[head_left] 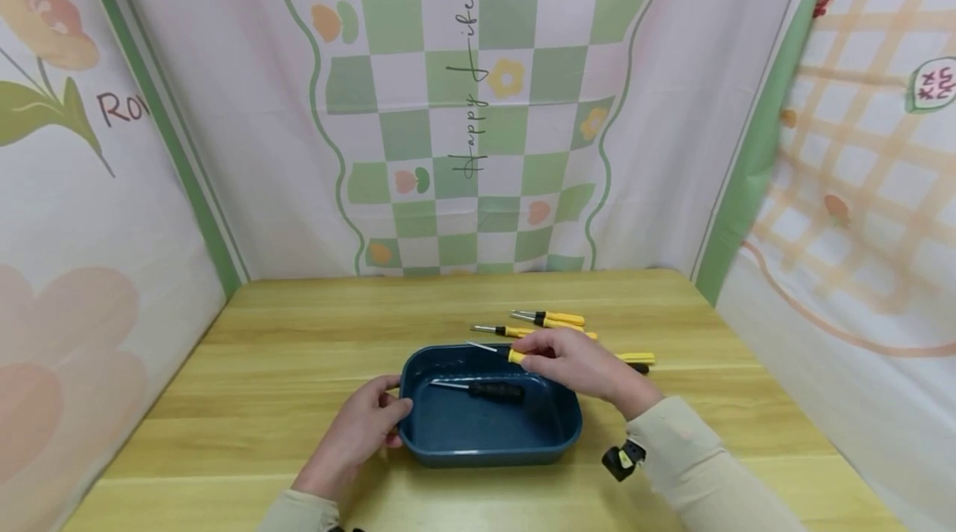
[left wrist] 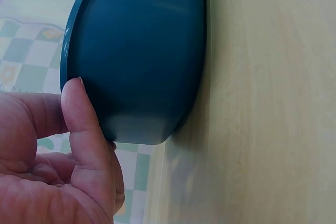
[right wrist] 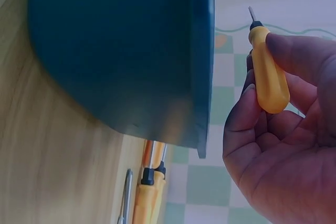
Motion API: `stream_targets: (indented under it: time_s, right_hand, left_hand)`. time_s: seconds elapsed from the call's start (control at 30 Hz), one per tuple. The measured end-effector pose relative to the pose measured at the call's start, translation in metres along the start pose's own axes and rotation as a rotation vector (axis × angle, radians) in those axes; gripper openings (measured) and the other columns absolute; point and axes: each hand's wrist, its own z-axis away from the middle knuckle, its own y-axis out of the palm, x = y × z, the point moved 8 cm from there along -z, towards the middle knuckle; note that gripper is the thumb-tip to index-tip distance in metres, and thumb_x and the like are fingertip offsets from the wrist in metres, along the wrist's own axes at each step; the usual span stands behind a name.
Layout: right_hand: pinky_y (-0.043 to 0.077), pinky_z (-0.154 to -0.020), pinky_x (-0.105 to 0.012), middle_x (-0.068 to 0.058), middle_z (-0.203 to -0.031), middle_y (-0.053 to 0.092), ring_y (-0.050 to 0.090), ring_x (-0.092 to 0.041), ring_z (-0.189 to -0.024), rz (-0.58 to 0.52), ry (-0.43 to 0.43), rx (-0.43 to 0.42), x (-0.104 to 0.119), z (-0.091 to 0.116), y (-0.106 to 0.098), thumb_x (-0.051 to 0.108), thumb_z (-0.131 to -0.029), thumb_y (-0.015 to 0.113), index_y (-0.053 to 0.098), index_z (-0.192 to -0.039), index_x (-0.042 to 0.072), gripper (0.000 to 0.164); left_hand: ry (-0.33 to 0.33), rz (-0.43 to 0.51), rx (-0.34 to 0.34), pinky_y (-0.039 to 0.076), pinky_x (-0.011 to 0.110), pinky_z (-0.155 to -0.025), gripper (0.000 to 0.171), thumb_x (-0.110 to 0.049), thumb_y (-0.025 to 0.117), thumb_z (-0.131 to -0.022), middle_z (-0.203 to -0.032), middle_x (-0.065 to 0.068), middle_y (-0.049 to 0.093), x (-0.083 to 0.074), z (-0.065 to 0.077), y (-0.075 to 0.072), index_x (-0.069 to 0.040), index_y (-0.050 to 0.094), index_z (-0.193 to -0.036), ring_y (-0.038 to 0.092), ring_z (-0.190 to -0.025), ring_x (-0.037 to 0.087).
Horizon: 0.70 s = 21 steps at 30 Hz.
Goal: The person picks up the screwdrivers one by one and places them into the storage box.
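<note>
A dark blue rectangular tray stands on the wooden table, with a black-handled screwdriver lying inside it. At the tray's left end, my left hand pinches the rim between thumb and fingers; the left wrist view has the thumb at the wall's edge. Above the tray's back right rim, my right hand holds a yellow-handled screwdriver by its handle. Its shaft points left over the tray in the head view.
Behind the tray lie several yellow-handled screwdrivers. Right of the right hand, a yellow handle and a black handle show on the table. A checkered curtain hangs behind the table, with printed cloth on both sides.
</note>
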Motion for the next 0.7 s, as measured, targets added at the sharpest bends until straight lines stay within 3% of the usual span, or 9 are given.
stream_targets:
  time_s: [0.37, 0.7]
  right_hand:
    - [0.058, -0.09, -0.035, 0.0, -0.122, 0.072, 0.066, -0.014, -0.103, 0.003, -0.022, 0.031, 0.004, -0.006, 0.013, 0.028, -0.106, 0.062, 0.073, -0.127, 0.015, 0.027]
    - [0.059, -0.087, -0.032, 0.003, -0.115, 0.073, 0.067, -0.013, -0.1, -0.03, -0.026, 0.077, 0.006, -0.013, 0.024, 0.025, -0.105, 0.063, 0.073, -0.126, 0.014, 0.026]
  left_hand:
    - [0.001, -0.005, -0.006, 0.056, 0.028, -0.056, 0.048, -0.013, 0.064, -0.102, -0.102, 0.012, 0.054, 0.0, 0.0, -0.001, 0.0, 0.053, -0.147, 0.059, -0.07, 0.02]
    - [0.001, -0.003, -0.006, 0.056, 0.028, -0.057, 0.049, -0.014, 0.064, -0.102, -0.102, 0.012, 0.054, -0.001, 0.0, 0.0, 0.001, 0.053, -0.147, 0.059, -0.07, 0.019]
